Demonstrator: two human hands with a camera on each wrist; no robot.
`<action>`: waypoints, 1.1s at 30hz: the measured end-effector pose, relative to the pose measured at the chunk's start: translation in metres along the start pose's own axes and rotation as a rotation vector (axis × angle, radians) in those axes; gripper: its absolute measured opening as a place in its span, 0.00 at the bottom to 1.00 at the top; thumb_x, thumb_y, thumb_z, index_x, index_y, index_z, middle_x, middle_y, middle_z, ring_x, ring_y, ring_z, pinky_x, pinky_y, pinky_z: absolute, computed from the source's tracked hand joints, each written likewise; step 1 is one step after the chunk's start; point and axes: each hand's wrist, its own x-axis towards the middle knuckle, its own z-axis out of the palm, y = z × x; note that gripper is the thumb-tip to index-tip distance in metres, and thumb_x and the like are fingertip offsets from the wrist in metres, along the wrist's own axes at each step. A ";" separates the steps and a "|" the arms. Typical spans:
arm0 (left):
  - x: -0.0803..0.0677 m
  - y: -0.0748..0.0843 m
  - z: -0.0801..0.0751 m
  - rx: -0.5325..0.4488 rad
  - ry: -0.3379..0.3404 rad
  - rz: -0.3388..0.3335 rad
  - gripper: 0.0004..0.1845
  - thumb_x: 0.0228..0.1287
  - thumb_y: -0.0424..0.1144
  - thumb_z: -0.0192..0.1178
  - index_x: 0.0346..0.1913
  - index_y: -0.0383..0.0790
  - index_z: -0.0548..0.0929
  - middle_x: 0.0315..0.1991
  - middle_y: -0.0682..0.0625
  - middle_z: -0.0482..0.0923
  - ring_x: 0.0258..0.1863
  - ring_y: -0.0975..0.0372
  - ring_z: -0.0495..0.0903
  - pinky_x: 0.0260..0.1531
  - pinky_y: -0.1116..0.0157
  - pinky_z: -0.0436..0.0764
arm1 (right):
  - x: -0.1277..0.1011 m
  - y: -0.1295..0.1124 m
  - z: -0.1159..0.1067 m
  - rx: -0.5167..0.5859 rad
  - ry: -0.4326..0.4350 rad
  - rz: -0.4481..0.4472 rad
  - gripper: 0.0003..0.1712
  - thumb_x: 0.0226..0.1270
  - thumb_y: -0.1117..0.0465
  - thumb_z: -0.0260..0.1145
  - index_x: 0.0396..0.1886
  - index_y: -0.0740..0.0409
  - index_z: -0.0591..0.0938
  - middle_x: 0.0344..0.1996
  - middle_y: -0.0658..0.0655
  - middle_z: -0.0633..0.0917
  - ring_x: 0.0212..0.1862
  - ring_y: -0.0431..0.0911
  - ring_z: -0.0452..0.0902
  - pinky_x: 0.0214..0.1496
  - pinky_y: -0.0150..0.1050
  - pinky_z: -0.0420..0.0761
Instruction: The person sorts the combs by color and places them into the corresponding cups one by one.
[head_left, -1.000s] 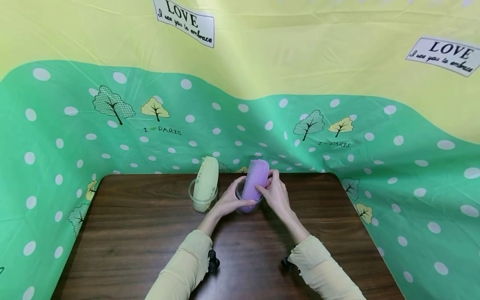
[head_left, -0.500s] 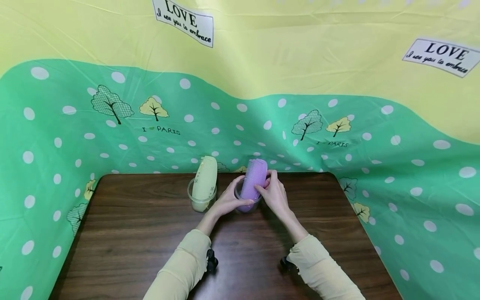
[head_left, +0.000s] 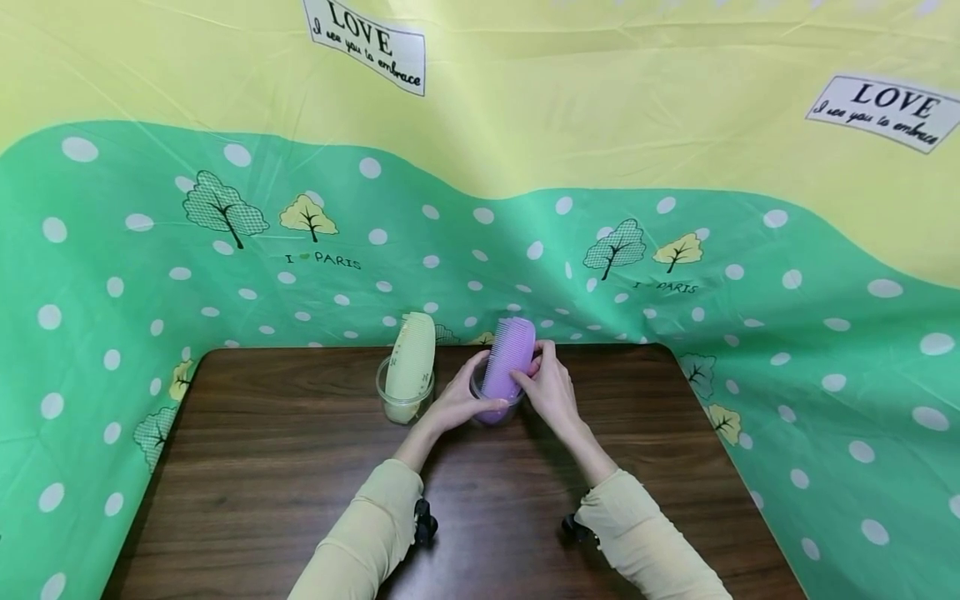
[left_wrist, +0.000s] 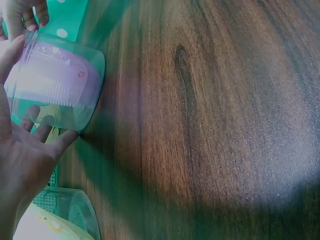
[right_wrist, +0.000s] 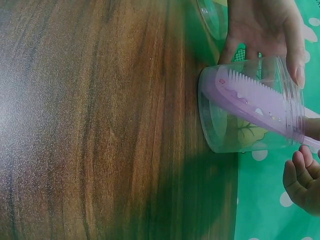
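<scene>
A purple comb [head_left: 508, 357] stands teeth-left in a clear plastic cup [head_left: 495, 407] at the back middle of the dark wooden table [head_left: 300, 483]. My left hand [head_left: 459, 398] wraps around the cup from the left, thumb by the rim. My right hand [head_left: 542, 375] pinches the comb's right edge above the cup. In the left wrist view the cup [left_wrist: 55, 85] with the comb [left_wrist: 50, 75] lies against my left palm [left_wrist: 25, 150]. The right wrist view shows the cup [right_wrist: 235, 125], the comb [right_wrist: 260, 107] slanting inside it, and my right fingers [right_wrist: 302, 180] curled near its upper end.
A second clear cup [head_left: 405, 402] holding a pale yellow comb [head_left: 414, 360] stands just left of my left hand. A green and yellow patterned cloth [head_left: 675, 250] hangs round the table's back and sides. Bare wood stretches toward the near edge.
</scene>
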 end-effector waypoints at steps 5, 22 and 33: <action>0.000 -0.001 -0.001 0.006 -0.003 -0.013 0.54 0.58 0.48 0.76 0.82 0.56 0.54 0.82 0.49 0.56 0.79 0.50 0.60 0.76 0.43 0.62 | 0.000 0.000 0.001 0.004 0.003 -0.008 0.32 0.65 0.57 0.76 0.61 0.55 0.69 0.34 0.57 0.83 0.33 0.48 0.79 0.34 0.40 0.76; 0.000 -0.001 0.002 0.014 -0.012 -0.010 0.54 0.59 0.48 0.76 0.82 0.53 0.54 0.82 0.48 0.55 0.78 0.49 0.62 0.75 0.43 0.64 | -0.003 0.001 -0.001 -0.003 0.008 -0.007 0.31 0.65 0.57 0.76 0.61 0.56 0.69 0.33 0.57 0.83 0.33 0.47 0.80 0.34 0.40 0.76; 0.000 0.000 -0.001 -0.016 0.000 -0.003 0.56 0.57 0.48 0.76 0.83 0.53 0.52 0.83 0.48 0.55 0.79 0.48 0.61 0.75 0.40 0.62 | -0.003 0.003 -0.003 -0.008 0.034 -0.036 0.32 0.64 0.57 0.77 0.62 0.58 0.71 0.31 0.57 0.83 0.32 0.47 0.79 0.34 0.40 0.76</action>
